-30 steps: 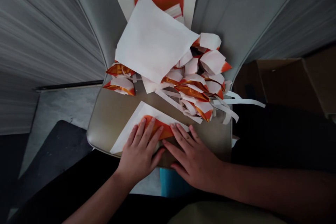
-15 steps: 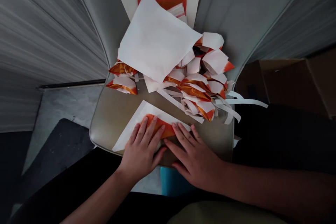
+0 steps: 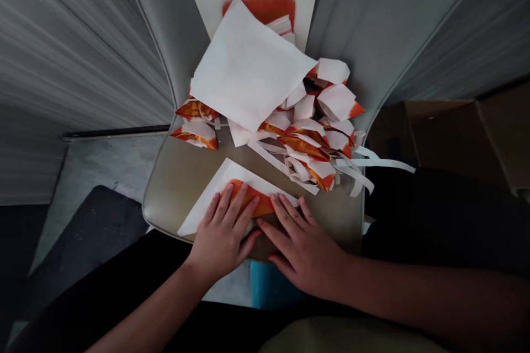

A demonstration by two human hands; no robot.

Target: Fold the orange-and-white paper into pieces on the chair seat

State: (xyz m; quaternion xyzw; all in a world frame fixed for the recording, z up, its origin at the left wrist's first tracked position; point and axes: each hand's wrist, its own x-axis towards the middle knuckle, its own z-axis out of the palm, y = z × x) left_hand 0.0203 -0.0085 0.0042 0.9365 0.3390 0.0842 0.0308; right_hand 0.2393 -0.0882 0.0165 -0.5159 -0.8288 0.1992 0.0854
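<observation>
"Where is the paper set down?"

"The folded sheet [image 3: 264, 207], white with an orange patch, is laid near the 6 o'clock edge of the chair seat [image 3: 168, 193], probably because it is easily reached there by both arms."

"How are the hands held?"

"At the sheet's 7 o'clock, the left hand [image 3: 219, 240] is laid palm down, its fingers stretched out and slightly parted. At 4 o'clock, the right hand [image 3: 310, 253] is spread likewise, fingertips resting on the paper. Nothing is gripped by either."

"Why so flat?"

"Judging by the pose, so that pressure is shared and the paper is steadied. What is covered by the left palm cannot be told."

"And the rest?"

"Orange-and-white folded pieces [image 3: 306, 146] are heaped between 1 and 2 o'clock from the sheet, and two more [image 3: 194, 135] are set at 11, presumably so that working room is left. At 12, a large white sheet [image 3: 252, 66] is spread over part of the heap; beyond it, an orange-printed sheet [image 3: 207, 8] is apparently supported by the backrest [image 3: 351, 22]."
</observation>
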